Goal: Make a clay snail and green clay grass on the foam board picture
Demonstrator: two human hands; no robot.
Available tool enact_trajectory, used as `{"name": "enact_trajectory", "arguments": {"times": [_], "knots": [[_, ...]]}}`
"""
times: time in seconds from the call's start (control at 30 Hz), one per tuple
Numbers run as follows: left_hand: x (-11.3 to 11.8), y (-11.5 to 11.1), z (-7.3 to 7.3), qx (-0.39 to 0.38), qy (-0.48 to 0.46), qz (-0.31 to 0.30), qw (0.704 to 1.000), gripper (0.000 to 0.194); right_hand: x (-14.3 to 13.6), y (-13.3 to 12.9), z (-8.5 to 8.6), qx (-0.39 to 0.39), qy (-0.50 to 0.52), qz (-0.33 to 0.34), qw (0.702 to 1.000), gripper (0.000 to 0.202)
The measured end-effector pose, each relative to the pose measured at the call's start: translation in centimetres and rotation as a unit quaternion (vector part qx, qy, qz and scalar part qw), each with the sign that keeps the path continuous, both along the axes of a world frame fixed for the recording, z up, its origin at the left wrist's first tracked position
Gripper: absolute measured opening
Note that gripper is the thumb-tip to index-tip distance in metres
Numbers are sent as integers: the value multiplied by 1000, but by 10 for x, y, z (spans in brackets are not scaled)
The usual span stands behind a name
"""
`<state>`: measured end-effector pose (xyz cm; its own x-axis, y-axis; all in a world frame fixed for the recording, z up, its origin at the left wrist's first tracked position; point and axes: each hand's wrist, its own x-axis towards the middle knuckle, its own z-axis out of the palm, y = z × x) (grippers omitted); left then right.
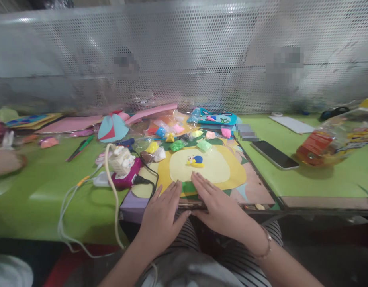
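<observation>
My left hand (pixel 163 217) lies palm down at the front edge of a yellow paper sheet (pixel 237 171), its fingers stretched forward and holding nothing. Beside it on the right, my right hand (pixel 216 201) rests in the same flat way, with the two thumb tips close together. A green patch (pixel 188 188) shows between the fingertips. Just beyond them, a small blue and yellow clay figure (pixel 197 160) sits on the pale yellow oval (pixel 220 165). Bags of colored clay, among them a green one (pixel 177 145) and a white one (pixel 159 154), lie behind it.
At the left stand a purple power strip (pixel 124 177) with a white plug block (pixel 121 160) and looping cables (pixel 115 195). A phone (pixel 274 154) and a tilted bottle (pixel 336 139) are at the right. Another person's hand (pixel 7 161) is at the far left. A perforated metal screen (pixel 186 59) stands behind.
</observation>
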<state>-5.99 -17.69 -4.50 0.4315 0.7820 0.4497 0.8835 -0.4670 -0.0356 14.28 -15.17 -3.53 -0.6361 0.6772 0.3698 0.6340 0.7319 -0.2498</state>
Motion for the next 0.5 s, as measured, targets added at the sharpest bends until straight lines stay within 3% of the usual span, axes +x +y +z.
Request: {"name": "enact_trajectory", "arguments": {"times": [0.1,0.2,0.5], "knots": [[-1,0,1,-9,-11,5,1000,64,6,1,2,-38,48,-6,998,90],[2,-1,1,-9,-1,4,1000,56,8,1,5,-49,68,-15,996,88],[9,-3,-1,-4,-14,22,1000,43,1,1,-1,21,38,-65,997,49]]}}
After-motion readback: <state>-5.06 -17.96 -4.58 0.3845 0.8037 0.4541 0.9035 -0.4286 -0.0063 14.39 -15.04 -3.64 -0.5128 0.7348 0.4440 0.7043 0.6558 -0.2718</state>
